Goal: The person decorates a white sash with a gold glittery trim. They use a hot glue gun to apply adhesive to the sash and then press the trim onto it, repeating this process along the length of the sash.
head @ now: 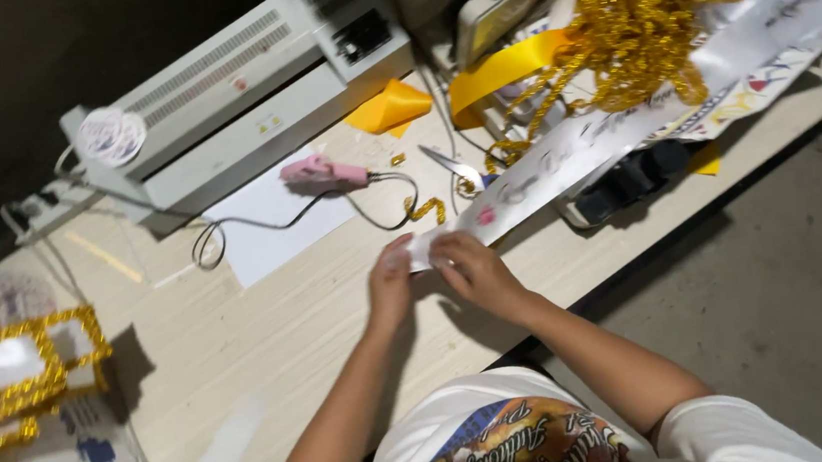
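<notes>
While both hands pinch near end of white printed sash (621,120) on wooden table (241,348), left hand (391,283) and right hand (470,267) grip closed; sash looks light, floppy, slick; best held by edges.

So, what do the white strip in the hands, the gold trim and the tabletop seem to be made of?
White strip: likely satin ribbon or glossy printed film; it shines and bends softly. Both hands, left and right, pinch its end.
Gold trim: probably metallic tinsel-like cord; it glitters and loops loosely.
Tabletop: pale wood-look board, perhaps laminate; faint grain lines, matte.
</notes>
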